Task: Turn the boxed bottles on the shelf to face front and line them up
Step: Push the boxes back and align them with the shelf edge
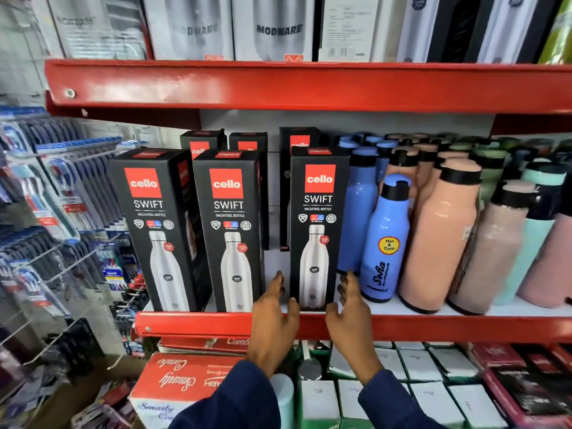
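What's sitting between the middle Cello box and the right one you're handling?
Nothing up front: head view shows bare white shelf between middle box and right box, only left hand fingers reaching in.

Glossy red metal shelf

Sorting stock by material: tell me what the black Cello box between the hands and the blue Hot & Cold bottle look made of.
Cello box: printed cardboard, likely, going by sharp folded edges and slight sheen. Blue bottle: glossy, probably plastic, given bright highlights; metal can't be excluded.

Six boxed bottles and two hands show.
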The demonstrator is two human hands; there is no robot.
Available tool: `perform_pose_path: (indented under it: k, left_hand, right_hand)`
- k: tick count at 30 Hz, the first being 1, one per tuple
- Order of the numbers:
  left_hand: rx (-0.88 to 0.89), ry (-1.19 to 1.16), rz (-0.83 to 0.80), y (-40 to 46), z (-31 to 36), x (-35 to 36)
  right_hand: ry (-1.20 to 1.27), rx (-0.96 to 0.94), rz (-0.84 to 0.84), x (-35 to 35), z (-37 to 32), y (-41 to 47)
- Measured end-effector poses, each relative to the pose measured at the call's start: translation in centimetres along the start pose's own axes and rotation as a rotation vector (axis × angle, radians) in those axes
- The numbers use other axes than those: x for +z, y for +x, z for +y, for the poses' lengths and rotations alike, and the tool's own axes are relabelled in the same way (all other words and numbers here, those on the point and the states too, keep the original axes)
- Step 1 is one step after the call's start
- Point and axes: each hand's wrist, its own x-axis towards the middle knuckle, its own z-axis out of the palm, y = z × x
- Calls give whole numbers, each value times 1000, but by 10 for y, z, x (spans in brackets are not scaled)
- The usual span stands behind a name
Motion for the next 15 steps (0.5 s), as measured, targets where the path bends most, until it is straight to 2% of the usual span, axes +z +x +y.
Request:
perform_pose_path:
  k: [6, 15]
  left_hand:
    - [6, -23, 11, 3, 3, 5]
    - [-90, -15, 94, -4, 4, -3]
  right_hand:
    - [-42, -82, -51, -4, 4, 4]
    - [24, -160, -64, -10, 10, 1]
